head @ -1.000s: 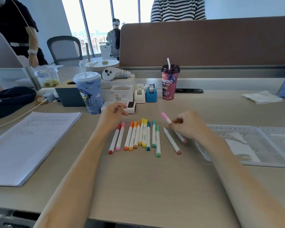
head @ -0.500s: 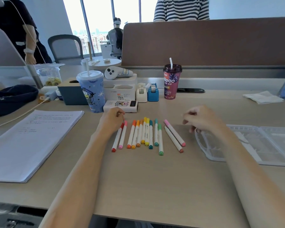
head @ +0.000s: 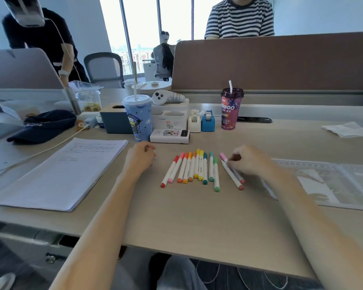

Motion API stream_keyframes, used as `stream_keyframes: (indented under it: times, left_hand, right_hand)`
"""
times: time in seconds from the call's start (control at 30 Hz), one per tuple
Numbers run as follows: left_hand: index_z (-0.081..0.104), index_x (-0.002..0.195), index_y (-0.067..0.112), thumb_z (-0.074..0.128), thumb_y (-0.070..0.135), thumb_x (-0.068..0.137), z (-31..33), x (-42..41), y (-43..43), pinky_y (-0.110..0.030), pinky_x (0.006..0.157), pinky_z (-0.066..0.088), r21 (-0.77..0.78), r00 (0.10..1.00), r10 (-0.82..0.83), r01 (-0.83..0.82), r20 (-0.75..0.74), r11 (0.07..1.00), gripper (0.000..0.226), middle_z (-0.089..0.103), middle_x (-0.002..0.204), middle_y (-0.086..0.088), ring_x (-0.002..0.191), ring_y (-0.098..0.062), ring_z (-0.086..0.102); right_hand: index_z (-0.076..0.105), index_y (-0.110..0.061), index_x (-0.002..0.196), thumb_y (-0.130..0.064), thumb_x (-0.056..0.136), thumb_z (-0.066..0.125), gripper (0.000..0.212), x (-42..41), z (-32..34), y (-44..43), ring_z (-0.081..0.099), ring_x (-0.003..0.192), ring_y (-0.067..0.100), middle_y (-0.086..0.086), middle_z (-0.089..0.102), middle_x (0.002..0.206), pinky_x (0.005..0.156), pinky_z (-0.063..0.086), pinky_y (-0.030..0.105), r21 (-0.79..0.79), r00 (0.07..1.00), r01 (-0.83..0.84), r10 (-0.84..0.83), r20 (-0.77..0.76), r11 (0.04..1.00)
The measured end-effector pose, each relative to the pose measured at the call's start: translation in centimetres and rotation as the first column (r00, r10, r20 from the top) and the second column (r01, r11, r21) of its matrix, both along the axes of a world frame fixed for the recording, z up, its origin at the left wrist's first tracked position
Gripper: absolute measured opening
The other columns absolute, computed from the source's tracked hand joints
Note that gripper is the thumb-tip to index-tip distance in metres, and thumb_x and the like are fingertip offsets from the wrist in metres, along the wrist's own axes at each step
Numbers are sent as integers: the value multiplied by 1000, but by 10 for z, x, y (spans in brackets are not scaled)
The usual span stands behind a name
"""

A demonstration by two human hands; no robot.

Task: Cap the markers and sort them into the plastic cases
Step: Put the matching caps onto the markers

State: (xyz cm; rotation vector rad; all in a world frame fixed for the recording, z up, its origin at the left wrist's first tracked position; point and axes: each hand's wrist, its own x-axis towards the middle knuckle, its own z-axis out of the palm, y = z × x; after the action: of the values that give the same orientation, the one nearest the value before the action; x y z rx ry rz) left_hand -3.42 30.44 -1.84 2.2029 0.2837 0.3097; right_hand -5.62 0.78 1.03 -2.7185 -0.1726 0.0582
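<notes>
Locate the markers (head: 197, 168) at centre frame, laid side by side on the desk (head: 197, 216), long axes running top to bottom with a slight fan. Find the pink marker (head: 224, 157) and the coral-ended marker (head: 234, 178) just right of the row, close together, both tilted upper left to lower right. Note the right hand (head: 249, 162) directly over these two, thumb and forefinger curled round the pink marker near its upper end; read as a pinch. Note the left hand (head: 140, 156) left of the row, apart from it, curled in a loose fist, nothing seen inside. Find the case (head: 344, 174) at right of frame, open, just beyond the right hand; judge that hand nearer for the transfer. Treat as unresolved: cap status at the coral-ended marker's pale upper tip; right part of the case, cut off by the frame edge; its near-left corner, hidden behind the forearm (head: 302, 206).
</notes>
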Motion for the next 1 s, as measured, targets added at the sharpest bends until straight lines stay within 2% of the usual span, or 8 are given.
stream_keyframes:
  times: [0.2,0.27,0.37,0.57,0.7,0.83,0.93,1.0]
  left_hand:
    - [60,100,17,37,9,98,-9,-41,18,-24,61,48,-87,997,61,-58,41,995,25,67,95,-2,76,-19,63]
    - [60,101,18,37,9,97,-10,-50,13,-23,61,48,-66,1000,20,-18,24,998,26,67,94,1,74,-19,63]
    - [61,104,19,37,7,95,-7,-60,0,-20,60,46,-7,997,-72,72,-9,997,28,68,90,5,70,-16,64]
    - [61,106,23,39,10,96,-5,-58,-16,-29,79,55,49,984,-173,175,-44,983,27,69,93,7,77,-13,68]
    - [60,108,20,37,8,95,-4,-50,-21,-23,71,54,17,978,-199,201,-62,980,28,70,91,6,70,-10,67]
    - [59,107,23,42,12,95,-4,-40,-22,-29,78,56,35,974,-210,214,-84,976,24,70,91,8,67,-10,69]
    - [59,105,26,45,14,95,-3,-36,-24,-25,73,55,57,973,-214,220,-91,974,21,68,93,8,61,-7,67]
    - [59,105,26,46,14,94,-3,-33,-25,-24,69,53,57,973,-213,219,-92,974,21,69,93,8,59,-7,65]
  right_hand:
    - [68,-23,83,-34,90,66,13,-20,-4,5,57,71,9,-3,65,79,59,41,26,15,1000,5,-4,-20,1000]
    - [69,-23,81,-33,90,66,14,-25,-5,9,57,70,9,-2,66,78,58,40,26,44,999,14,-12,-32,999]
    - [73,-21,82,-33,90,65,17,-29,-7,13,61,73,11,0,69,79,63,46,28,63,998,43,-40,-39,997]
    - [71,-18,72,-41,89,64,29,-34,-9,21,60,58,9,0,67,63,56,44,24,49,994,105,-103,-38,993]
    - [69,-15,68,-37,89,63,30,-28,-11,25,62,61,11,0,67,59,63,49,27,65,993,120,-118,-33,991]
    - [63,-16,63,-37,89,63,34,-24,-10,23,55,59,10,0,60,58,56,42,23,56,992,129,-128,-12,990]
    - [62,-13,66,-31,93,60,32,-20,-11,16,54,55,13,-1,56,60,53,45,24,134,991,132,-128,-34,982]
    - [67,-7,74,-26,96,56,31,-18,-12,9,56,52,17,3,61,61,48,48,25,237,989,146,-136,-58,960]
